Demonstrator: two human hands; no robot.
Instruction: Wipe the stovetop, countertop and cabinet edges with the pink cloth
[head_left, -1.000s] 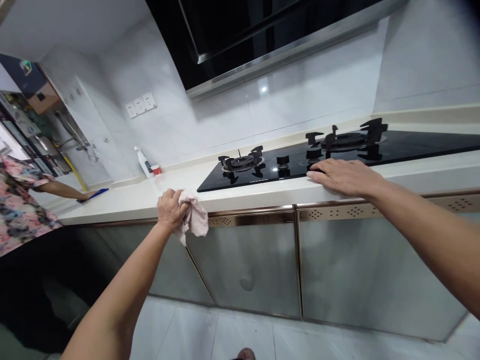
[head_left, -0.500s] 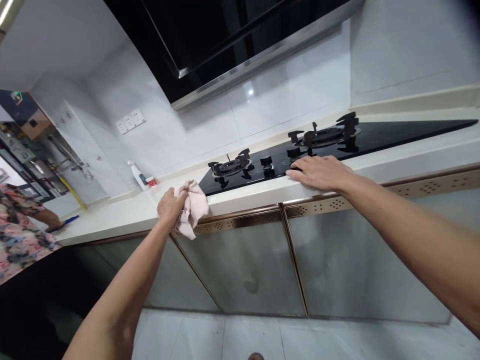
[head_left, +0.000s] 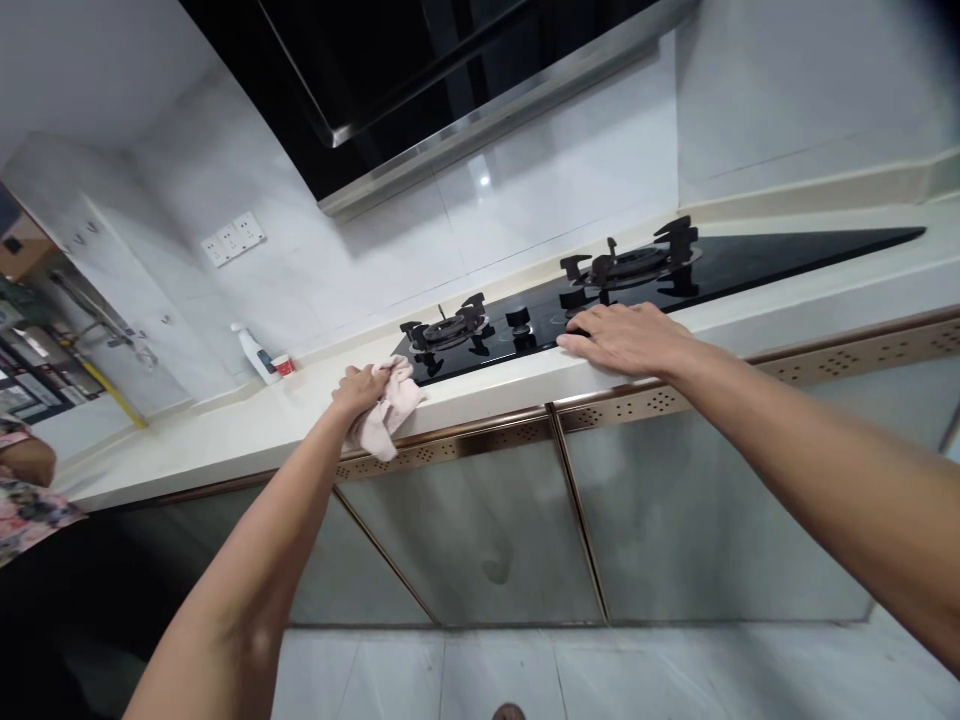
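My left hand (head_left: 361,388) is closed on a pale pink cloth (head_left: 388,408) at the left end of the black gas hob (head_left: 504,335). Part of the cloth lies on the white countertop (head_left: 300,425) and part droops over its front edge. My right hand (head_left: 619,338) rests flat on the hob's front edge and the counter, fingers stretched out, holding nothing. Just beyond its fingers is a black control knob (head_left: 572,298); a second knob (head_left: 518,320) stands further left. Two burners with black pan supports, the left one (head_left: 447,332) and the right one (head_left: 637,265), sit on the glass.
A white bottle (head_left: 255,353) and a red paper cup (head_left: 283,365) stand against the wall, left of the hob. Overhead hangs a black range hood (head_left: 450,90). Another person in a floral top (head_left: 34,510) is at the far left. Cabinet doors (head_left: 465,535) run below the counter.
My left hand has shifted with the cloth towards the hob's left corner. The view has turned a little right, so the other person is further out of frame. My right hand stays in place.
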